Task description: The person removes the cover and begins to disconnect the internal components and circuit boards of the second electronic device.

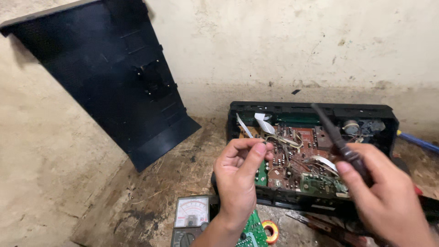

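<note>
My right hand grips a dark, slim tool by its handle. The shaft points up and away over the open device. That device is a black case with its cover off, showing a brown circuit board with wires, white ribbon cables and a small green board. My left hand hovers over the board's left edge. Its thumb and forefinger are pinched together, and I can see nothing between them.
A black cover panel leans against the stained wall at left. An analog multimeter, a green circuit board and an orange ring-shaped spool lie on the worn wooden surface near me. A blue rod lies at right.
</note>
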